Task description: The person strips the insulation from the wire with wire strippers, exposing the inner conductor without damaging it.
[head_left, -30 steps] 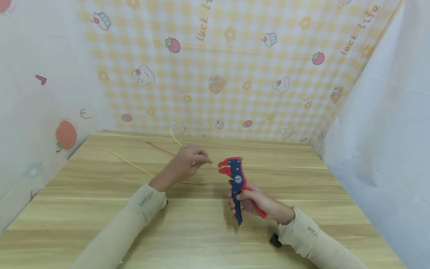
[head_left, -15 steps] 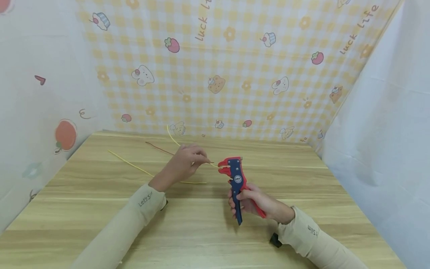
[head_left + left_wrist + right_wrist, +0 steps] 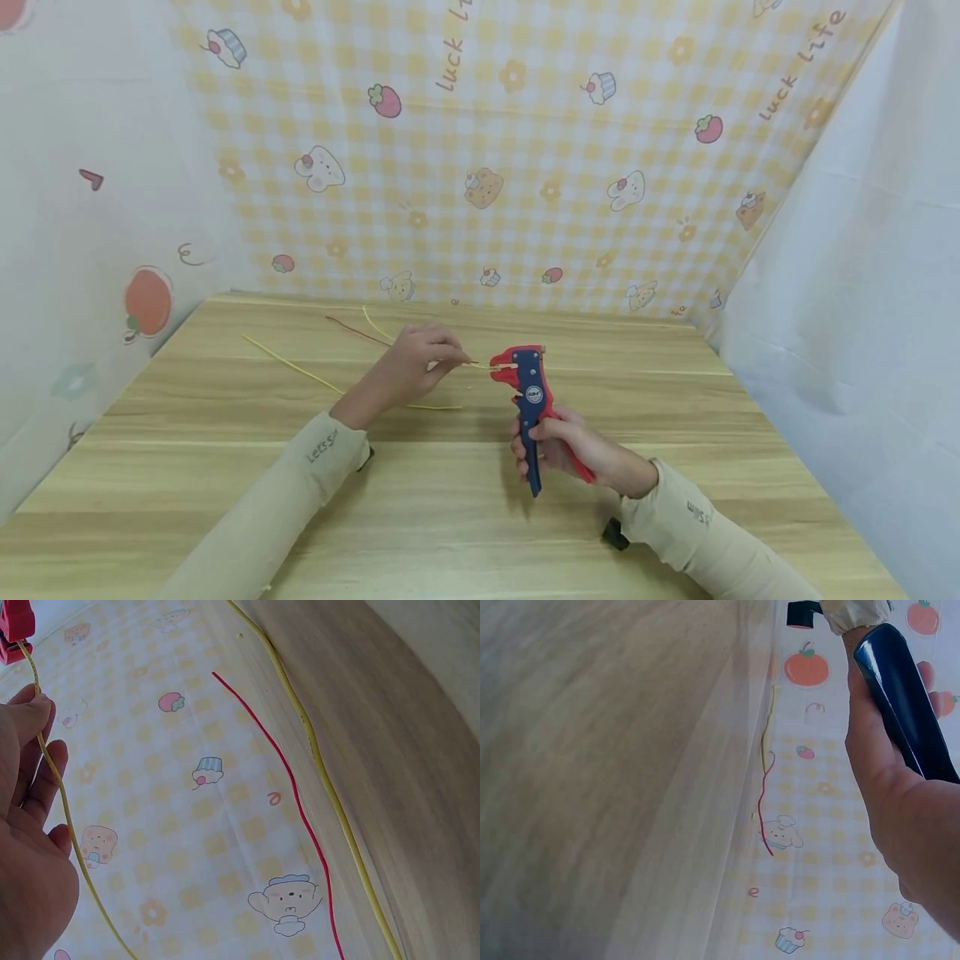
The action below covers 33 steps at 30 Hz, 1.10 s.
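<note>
A thin yellow wire (image 3: 91, 889) is pinched between the thumb and fingertips of my left hand (image 3: 420, 358). One end of it runs into the red jaws of a blue and red wire stripper (image 3: 530, 412); the other end trails away behind the hand. My right hand (image 3: 577, 447) grips the stripper's handles, with the tool upright and its jaws facing left. In the right wrist view, the dark blue handle (image 3: 904, 697) shows in that hand, while the tool's head is out of sight.
A red wire (image 3: 292, 776) and a thicker-looking yellow wire (image 3: 321, 769) lie on the wooden table (image 3: 480, 517), left of the stripper and partly behind the left arm. A tiny yellow bit (image 3: 469, 387) lies below the left fingertips. A checked cloth (image 3: 480, 233) hangs at the back.
The stripper has shifted slightly up and right, away from the left hand. The held wire's trailing end has dropped. A tiny yellow bit now shows on the table.
</note>
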Tool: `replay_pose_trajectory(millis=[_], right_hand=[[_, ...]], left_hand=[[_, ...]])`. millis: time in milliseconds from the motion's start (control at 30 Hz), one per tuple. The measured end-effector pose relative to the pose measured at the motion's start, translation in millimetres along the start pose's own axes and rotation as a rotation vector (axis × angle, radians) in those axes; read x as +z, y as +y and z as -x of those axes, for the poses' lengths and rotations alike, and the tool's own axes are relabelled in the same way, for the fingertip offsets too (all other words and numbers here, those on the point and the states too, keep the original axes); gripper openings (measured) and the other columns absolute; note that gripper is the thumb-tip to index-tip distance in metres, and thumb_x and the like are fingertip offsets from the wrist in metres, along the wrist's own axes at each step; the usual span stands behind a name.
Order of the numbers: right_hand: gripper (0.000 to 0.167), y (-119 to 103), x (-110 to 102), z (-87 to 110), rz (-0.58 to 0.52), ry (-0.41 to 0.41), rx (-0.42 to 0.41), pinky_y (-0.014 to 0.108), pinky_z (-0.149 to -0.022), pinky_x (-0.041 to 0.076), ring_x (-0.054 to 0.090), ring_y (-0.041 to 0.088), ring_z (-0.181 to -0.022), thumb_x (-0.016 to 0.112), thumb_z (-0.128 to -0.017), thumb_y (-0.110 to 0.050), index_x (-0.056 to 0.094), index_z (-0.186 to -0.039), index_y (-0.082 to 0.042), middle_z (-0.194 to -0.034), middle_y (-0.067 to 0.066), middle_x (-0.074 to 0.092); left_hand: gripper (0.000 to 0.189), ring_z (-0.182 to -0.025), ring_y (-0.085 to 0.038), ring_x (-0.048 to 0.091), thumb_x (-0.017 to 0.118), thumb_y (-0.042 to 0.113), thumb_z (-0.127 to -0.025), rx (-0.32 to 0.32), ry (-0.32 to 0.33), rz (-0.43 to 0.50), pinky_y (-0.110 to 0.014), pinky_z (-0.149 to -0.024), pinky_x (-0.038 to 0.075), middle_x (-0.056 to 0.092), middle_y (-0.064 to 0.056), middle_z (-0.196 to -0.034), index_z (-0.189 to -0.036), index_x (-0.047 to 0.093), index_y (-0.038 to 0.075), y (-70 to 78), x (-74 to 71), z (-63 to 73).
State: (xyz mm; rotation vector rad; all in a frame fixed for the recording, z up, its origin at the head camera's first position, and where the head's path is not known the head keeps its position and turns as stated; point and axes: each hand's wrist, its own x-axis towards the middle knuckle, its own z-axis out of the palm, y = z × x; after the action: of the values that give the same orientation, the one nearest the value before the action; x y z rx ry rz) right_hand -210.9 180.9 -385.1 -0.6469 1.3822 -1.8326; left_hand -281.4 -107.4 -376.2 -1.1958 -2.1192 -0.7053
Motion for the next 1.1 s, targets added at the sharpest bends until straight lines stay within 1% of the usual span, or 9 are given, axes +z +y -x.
replay_pose_trajectory(millis=[133,233,467,600,700,833,1100], right_hand=[[0.02,-0.2,0.2,-0.2,0.012,0.012,-0.011,0.036,-0.08,0.055,0.065,0.018,-0.08,0.041,-0.095,-0.005,0.05,-0.112,-0.002,-0.091,0.004,0.064],[0.02,-0.6,0.1,-0.3,0.023,0.014,-0.022,0.036,-0.079,0.055,0.064,0.018,-0.078,0.041,-0.095,-0.005,0.049,-0.112,0.0,-0.09,0.005,0.063],[0.02,-3.0,-0.6,-0.2,0.028,0.013,-0.028,0.035,-0.079,0.055,0.065,0.017,-0.078,0.039,-0.096,-0.004,0.05,-0.111,0.002,-0.09,0.005,0.064],[0.02,-3.9,0.1,-0.2,0.031,0.029,-0.016,0.035,-0.078,0.055,0.065,0.017,-0.077,0.04,-0.097,-0.007,0.051,-0.111,0.002,-0.089,0.004,0.064],[0.02,-3.5,1.0,-0.3,0.034,0.045,-0.02,0.034,-0.077,0.056,0.065,0.017,-0.076,0.04,-0.097,-0.007,0.052,-0.11,0.002,-0.088,0.004,0.064],[0.019,-4.2,2.0,-0.6,0.037,0.059,-0.031,0.034,-0.075,0.056,0.065,0.017,-0.074,0.04,-0.097,-0.008,0.054,-0.107,0.0,-0.086,0.004,0.064],[0.017,-5.0,2.8,-0.9,0.038,0.077,-0.025,0.033,-0.07,0.057,0.066,0.015,-0.069,0.041,-0.099,-0.011,0.053,-0.101,0.0,-0.081,0.004,0.063]], left_hand=[[0.01,-0.084,-0.012,0.061,0.075,0.009,-0.088,0.002,-0.01,0.02,-0.039,-0.075,0.039,0.069,0.007,-0.09,-0.094,0.079,0.016,0.9,1.6,0.8],[0.01,-0.083,-0.011,0.061,0.075,0.01,-0.088,0.006,-0.02,0.036,-0.038,-0.075,0.038,0.07,0.007,-0.089,-0.095,0.079,0.015,1.8,2.1,0.3],[0.015,-0.082,-0.012,0.063,0.076,0.002,-0.085,0.02,-0.02,0.061,-0.037,-0.074,0.045,0.07,0.005,-0.089,-0.095,0.079,0.013,2.1,2.7,-1.7],[0.013,-0.082,-0.011,0.063,0.076,0.003,-0.086,0.021,-0.033,0.07,-0.035,-0.073,0.048,0.07,0.004,-0.089,-0.095,0.079,0.012,2.9,1.5,-2.2],[0.011,-0.082,-0.011,0.063,0.075,0.004,-0.087,0.017,-0.043,0.076,-0.033,-0.074,0.049,0.069,0.004,-0.089,-0.095,0.079,0.011,2.9,0.5,-2.0],[0.012,-0.081,-0.011,0.064,0.075,0.002,-0.086,0.026,-0.04,0.099,-0.03,-0.073,0.052,0.069,0.002,-0.089,-0.095,0.078,0.01,2.3,-0.6,-2.3],[0.012,-0.081,-0.012,0.064,0.075,0.001,-0.086,0.048,-0.036,0.106,-0.03,-0.072,0.052,0.069,0.002,-0.089,-0.094,0.078,0.009,3.6,-2.5,-4.0]])
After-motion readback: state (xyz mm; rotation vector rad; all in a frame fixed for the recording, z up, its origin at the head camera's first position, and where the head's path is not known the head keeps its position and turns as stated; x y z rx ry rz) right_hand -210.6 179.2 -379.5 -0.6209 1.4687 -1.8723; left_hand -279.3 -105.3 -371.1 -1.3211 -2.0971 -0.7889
